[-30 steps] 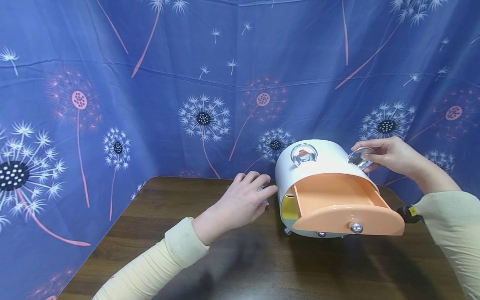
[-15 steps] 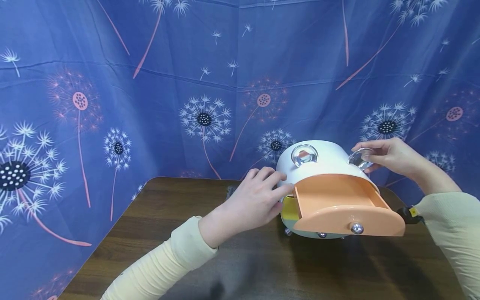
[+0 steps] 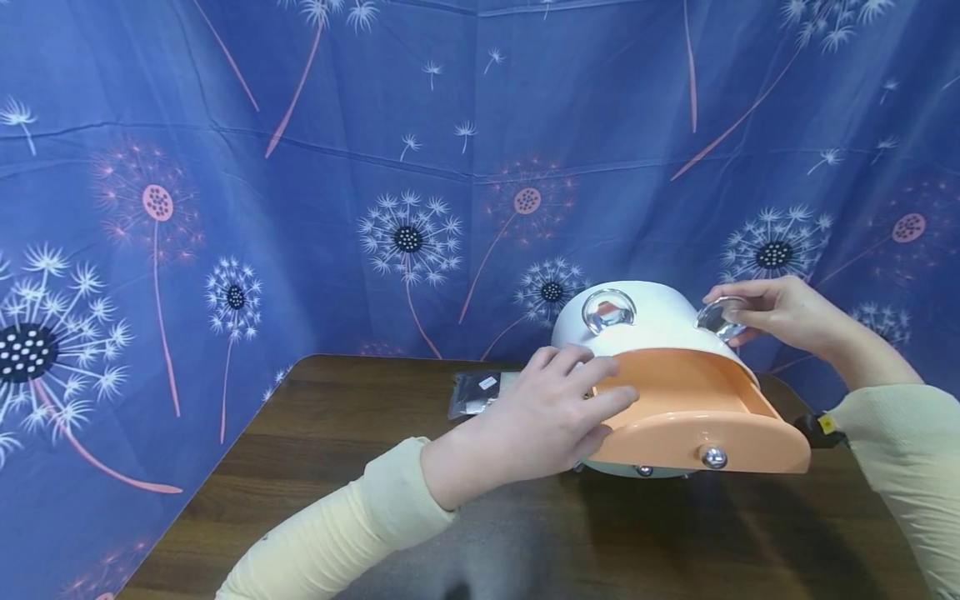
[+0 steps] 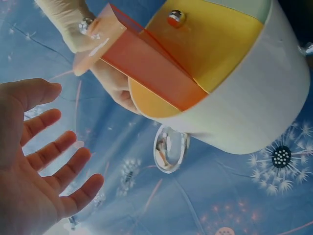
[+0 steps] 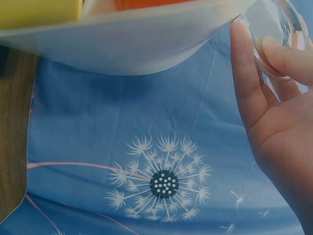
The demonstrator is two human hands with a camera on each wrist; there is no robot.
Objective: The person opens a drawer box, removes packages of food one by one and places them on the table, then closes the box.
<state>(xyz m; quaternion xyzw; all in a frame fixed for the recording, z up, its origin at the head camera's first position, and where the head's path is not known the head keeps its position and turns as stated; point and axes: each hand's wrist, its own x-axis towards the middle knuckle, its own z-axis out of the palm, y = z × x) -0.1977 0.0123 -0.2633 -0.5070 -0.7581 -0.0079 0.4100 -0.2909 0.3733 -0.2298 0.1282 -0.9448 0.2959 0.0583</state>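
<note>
A white rounded storage box (image 3: 660, 312) stands at the right of the table, its orange drawer (image 3: 697, 440) pulled out and a yellow drawer (image 4: 215, 44) pushed in. Two silver mirror-like discs stick up from its top. My right hand (image 3: 795, 317) pinches the right disc (image 3: 712, 320) between thumb and fingers; in the right wrist view the thumb lies across the disc (image 5: 266, 22). My left hand (image 3: 547, 412) is in front of the drawer's left side, fingers spread and loosely bent. The left wrist view shows this hand (image 4: 44, 166) apart from the drawer, holding nothing.
A clear plastic packet (image 3: 476, 393) lies on the brown wooden table (image 3: 360, 400), left of the box and partly behind my left hand. The left disc (image 3: 609, 310) stands free of both hands. A blue dandelion-print cloth (image 3: 337, 208) hangs behind the table.
My left hand has moved right, from beside the box to in front of the drawer's left side, uncovering the plastic packet. My right hand keeps its pinch on the disc.
</note>
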